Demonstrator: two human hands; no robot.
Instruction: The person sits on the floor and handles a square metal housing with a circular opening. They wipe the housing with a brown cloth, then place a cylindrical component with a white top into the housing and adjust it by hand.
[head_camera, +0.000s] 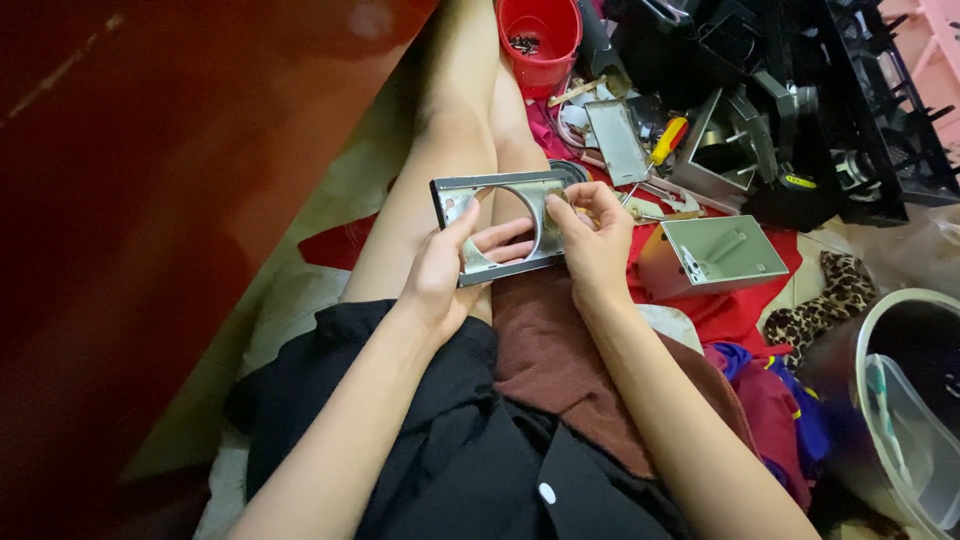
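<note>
A grey metal plate (452, 193) with a large round hole is held above my lap. My left hand (445, 272) grips its left side, thumb on the front face and fingers showing through the hole. My right hand (595, 240) pinches the plate's right edge with fingertips curled over it. My bare legs stretch out ahead under the plate, and a brown cloth (560, 350) lies on my right thigh.
A red bucket (540, 40) with small dark parts stands beyond my knees. A grey metal box (715, 255), a flat metal cover (617, 140), a yellow-handled screwdriver (668, 140) and black plastic crates (860, 110) lie right. A clear tub (905, 400) sits near right; a dark red wall is left.
</note>
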